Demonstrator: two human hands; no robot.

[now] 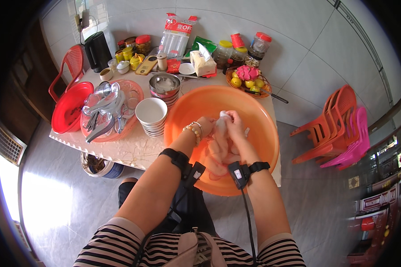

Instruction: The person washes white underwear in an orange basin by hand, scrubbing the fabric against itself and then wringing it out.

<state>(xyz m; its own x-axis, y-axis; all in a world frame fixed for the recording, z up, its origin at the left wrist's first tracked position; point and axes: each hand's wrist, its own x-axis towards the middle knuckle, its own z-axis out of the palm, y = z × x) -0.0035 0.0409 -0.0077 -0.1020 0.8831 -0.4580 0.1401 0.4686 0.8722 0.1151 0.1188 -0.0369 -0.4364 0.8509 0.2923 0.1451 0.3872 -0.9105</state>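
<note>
A large orange plastic basin (254, 110) sits at the table's front right edge. Inside it, both hands are on a pale wet cloth (221, 128); its upper end is bunched between them and the rest trails down towards the basin's bottom. My left hand (207, 126), with a beaded bracelet and a bangle at the wrist, grips the cloth's left side. On its right side, my right hand (234, 124) pinches the bunched top with thumb and fingers. A small white tag (247, 131) shows beside the right hand. The cloth's lower part is blurred.
Left of the basin stand stacked white bowls (151, 111), steel bowls (164, 83) and a pink basket (133, 90) of utensils. A red basin (70, 106) lies beyond. Behind are a fruit basket (232, 80) with a knife (275, 96), jars and a black kettle (97, 51).
</note>
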